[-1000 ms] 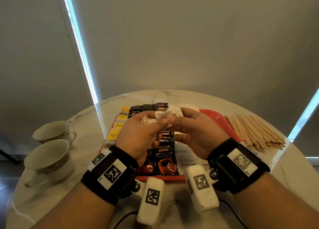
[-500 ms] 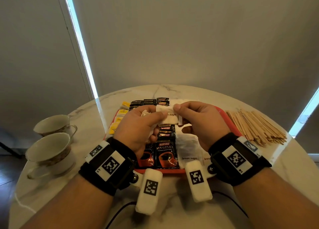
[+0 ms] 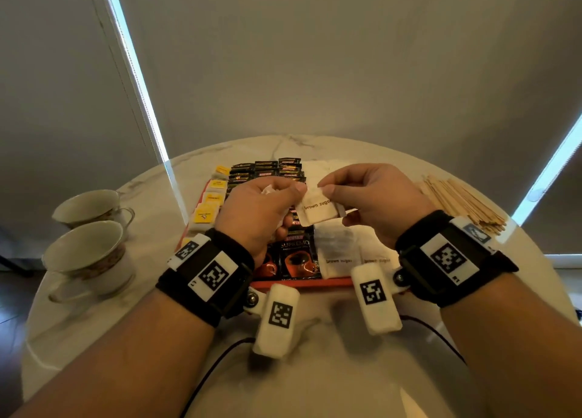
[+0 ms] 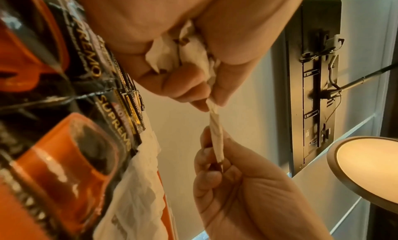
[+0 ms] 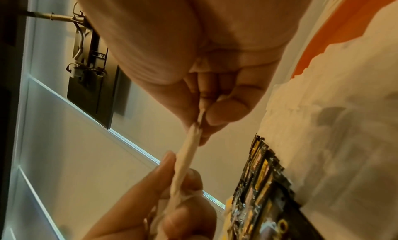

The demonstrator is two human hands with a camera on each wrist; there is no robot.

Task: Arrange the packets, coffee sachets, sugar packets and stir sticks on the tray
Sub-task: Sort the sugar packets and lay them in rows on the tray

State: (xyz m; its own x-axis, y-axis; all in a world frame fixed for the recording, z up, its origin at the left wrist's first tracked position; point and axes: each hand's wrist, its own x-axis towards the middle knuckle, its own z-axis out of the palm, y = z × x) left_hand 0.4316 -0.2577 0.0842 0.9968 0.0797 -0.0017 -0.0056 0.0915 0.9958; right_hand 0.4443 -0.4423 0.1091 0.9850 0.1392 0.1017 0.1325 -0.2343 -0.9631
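Observation:
Both hands hover over the red tray [image 3: 302,283] and pinch one white brown sugar packet [image 3: 318,210] between them. My left hand [image 3: 261,210] pinches its left corner with thumb and forefinger and also holds a bunch of more white packets [image 4: 189,56] in its palm. My right hand [image 3: 368,197] pinches the right corner. The held packet shows edge-on in the wrist views [image 4: 216,138] [image 5: 187,158]. On the tray lie black coffee sachets [image 3: 296,257], yellow packets [image 3: 204,214] and brown sugar packets [image 3: 340,251]. Wooden stir sticks [image 3: 459,203] lie on the table, right of the tray.
Two teacups [image 3: 88,260] stand on the round marble table [image 3: 315,370] at the left. Small black sachets [image 3: 267,169] fill the tray's far end. Cables run across the near table edge.
Both hands have lifted and drawn slightly apart, stretching the sugar packet flat between them so its label faces me. The rest stayed put.

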